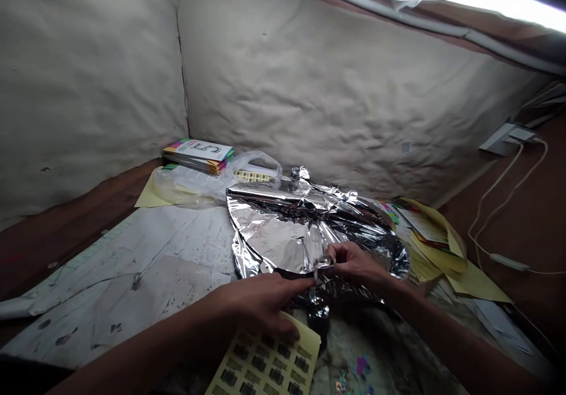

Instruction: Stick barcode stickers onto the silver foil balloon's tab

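Observation:
A crumpled silver foil balloon lies flat on the worktop in front of me. My right hand pinches the balloon's small neck at its near edge. My left hand reaches in from the left, its fingertips meeting the same neck, fingers closed. Under my left hand lies a yellow sheet of barcode stickers.
A clear plastic bag and a stack of coloured packets sit at the back left. Yellow papers pile at the right. White cables run down the right side. Padded cream panels stand behind.

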Available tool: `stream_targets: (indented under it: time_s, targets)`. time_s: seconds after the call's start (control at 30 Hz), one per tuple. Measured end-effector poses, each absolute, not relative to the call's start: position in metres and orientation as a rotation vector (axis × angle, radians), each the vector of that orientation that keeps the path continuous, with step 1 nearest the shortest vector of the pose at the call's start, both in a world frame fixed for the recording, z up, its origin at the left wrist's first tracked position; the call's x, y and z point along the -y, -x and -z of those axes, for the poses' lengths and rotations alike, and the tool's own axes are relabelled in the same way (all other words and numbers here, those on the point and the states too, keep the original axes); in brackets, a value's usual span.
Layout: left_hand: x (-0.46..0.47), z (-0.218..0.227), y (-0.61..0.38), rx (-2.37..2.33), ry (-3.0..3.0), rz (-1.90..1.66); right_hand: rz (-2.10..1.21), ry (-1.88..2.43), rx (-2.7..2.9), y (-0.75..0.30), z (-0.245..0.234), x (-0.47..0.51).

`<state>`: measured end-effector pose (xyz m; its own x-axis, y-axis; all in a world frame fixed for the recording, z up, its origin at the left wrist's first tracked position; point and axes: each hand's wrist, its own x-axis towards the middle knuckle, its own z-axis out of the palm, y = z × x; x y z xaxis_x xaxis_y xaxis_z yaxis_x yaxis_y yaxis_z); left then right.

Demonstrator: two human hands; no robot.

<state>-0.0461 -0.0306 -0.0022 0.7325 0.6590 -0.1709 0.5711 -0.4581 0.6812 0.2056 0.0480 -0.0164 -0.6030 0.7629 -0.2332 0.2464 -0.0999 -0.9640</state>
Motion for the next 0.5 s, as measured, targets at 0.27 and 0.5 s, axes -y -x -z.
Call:
stream_targets:
  time_s: [0.27,0.5]
  targets:
    - [0.032,0.007,0.039,-0.999,-2.176,-0.099,-1.544,1.174,1.914,-0.220,-0.015,-0.090]
    - [0.034,-0.003,0.037,-1.052,-2.157,-0.042,-0.742,1.539,2.128,-0.171,-0.100,-0.215]
